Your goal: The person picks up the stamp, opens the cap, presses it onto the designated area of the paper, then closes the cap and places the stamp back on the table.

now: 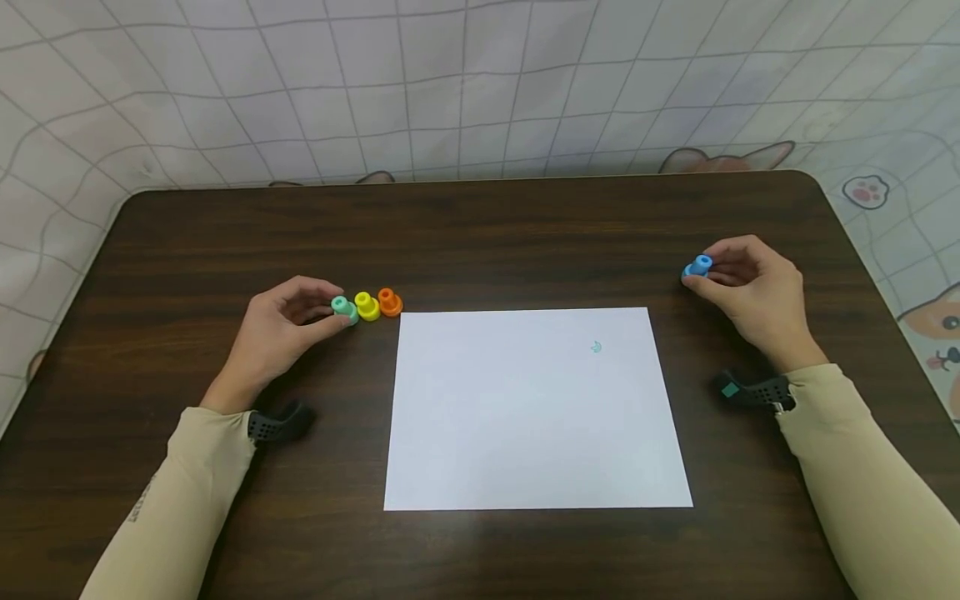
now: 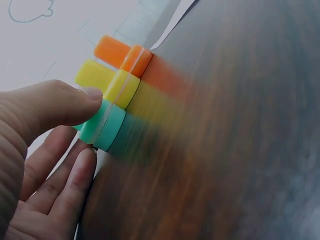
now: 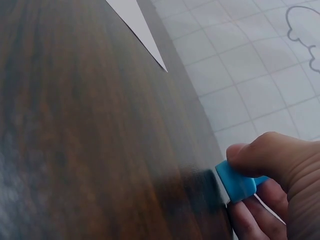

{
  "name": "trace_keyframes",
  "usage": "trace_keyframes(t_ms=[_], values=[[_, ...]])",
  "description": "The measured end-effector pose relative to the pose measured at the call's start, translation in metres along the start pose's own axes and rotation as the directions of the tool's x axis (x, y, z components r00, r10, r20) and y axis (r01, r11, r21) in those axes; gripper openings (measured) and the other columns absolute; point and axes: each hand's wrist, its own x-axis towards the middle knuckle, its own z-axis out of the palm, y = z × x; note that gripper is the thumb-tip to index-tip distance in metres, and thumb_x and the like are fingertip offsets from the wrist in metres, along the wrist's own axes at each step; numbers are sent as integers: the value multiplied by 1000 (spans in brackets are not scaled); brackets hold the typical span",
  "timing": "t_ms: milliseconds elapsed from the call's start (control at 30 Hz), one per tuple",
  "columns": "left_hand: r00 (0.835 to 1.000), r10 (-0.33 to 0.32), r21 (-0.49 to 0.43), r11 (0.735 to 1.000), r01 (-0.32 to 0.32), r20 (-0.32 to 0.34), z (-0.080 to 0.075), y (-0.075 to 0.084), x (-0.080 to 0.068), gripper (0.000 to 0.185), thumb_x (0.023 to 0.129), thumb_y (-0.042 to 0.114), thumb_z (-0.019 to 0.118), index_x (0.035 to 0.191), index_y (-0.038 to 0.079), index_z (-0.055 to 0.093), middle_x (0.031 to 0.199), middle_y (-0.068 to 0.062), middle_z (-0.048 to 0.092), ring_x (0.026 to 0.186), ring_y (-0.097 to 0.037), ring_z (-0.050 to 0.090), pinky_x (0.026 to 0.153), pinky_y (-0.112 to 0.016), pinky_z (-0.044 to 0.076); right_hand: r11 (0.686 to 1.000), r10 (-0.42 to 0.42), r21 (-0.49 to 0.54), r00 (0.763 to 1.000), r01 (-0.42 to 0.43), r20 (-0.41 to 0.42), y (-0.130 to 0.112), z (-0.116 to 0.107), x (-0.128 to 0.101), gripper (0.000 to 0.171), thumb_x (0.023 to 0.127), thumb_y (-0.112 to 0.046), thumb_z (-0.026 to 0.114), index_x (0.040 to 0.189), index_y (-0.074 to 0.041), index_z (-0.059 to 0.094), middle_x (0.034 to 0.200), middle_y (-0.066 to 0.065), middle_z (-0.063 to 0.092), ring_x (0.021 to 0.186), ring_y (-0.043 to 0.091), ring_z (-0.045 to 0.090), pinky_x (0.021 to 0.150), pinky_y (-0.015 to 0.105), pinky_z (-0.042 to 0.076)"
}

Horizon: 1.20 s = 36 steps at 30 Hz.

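Head view: I see a dark wood tabletop (image 1: 480, 242) with a white sheet (image 1: 536, 408) lying flat at centre. A small blue mark (image 1: 596, 347) sits on the sheet's upper right part.

Left hand (image 1: 281, 329): grip clamped on the green stamp (image 1: 344, 309), thumb on top and fingers underneath, as the left wrist view shows plainly. The green stamp stands on the tabletop just left of the sheet's top left corner. It is first in a row of three; the yellow stamp (image 1: 367, 306) touches it, and the orange stamp (image 1: 389, 302) comes next, nearest the sheet. All three upright.

Right hand (image 1: 750, 287): grip pinched on the blue stamp (image 1: 697, 267), thumb and fingers curled round it. The blue stamp is at the tabletop's right side, beyond the sheet's top right corner, well apart from the row. I cannot tell if its base touches the wood.

Black wrist straps on both sleeves.
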Motion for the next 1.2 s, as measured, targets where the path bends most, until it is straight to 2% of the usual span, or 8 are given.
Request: trace_keyframes(t_ms=[367, 600, 833, 1200], values=[[1000, 2, 26, 1000, -2, -25, -2, 0, -3, 29, 89, 16, 82, 116, 11, 71, 113, 7, 71, 97, 3, 70, 87, -7, 57, 998, 4, -65, 1000, -4, 6, -3, 4, 0, 39, 85, -6, 83, 119, -4, 64, 100, -32, 60, 85, -18, 63, 81, -4, 49], [1000, 21, 17, 1000, -21, -16, -3, -1, -4, 30, 90, 13, 81, 117, 8, 71, 108, 18, 68, 95, 4, 70, 87, -7, 57, 997, 22, -69, 1000, -21, 16, -1, 3, 0, 42, 86, -9, 83, 123, -5, 64, 101, -33, 59, 86, -19, 62, 82, -5, 48], [999, 50, 19, 999, -49, -17, -3, -2, -3, 29, 89, 10, 81, 116, 6, 70, 107, 18, 68, 94, 4, 70, 87, -7, 57, 998, 14, -62, 1000, -13, 21, -1, 3, -1, 44, 86, -8, 84, 125, -4, 64, 101, -34, 59, 86, -20, 62, 81, -5, 48], [999, 44, 16, 999, -43, -19, -3, -5, -2, 30, 89, 11, 81, 117, 6, 70, 107, 20, 68, 94, 3, 70, 87, -7, 57, 998, 20, -64, 1000, -19, 24, -1, 6, -1, 45, 86, -10, 83, 126, -5, 63, 102, -33, 58, 87, -18, 62, 82, -4, 48]])
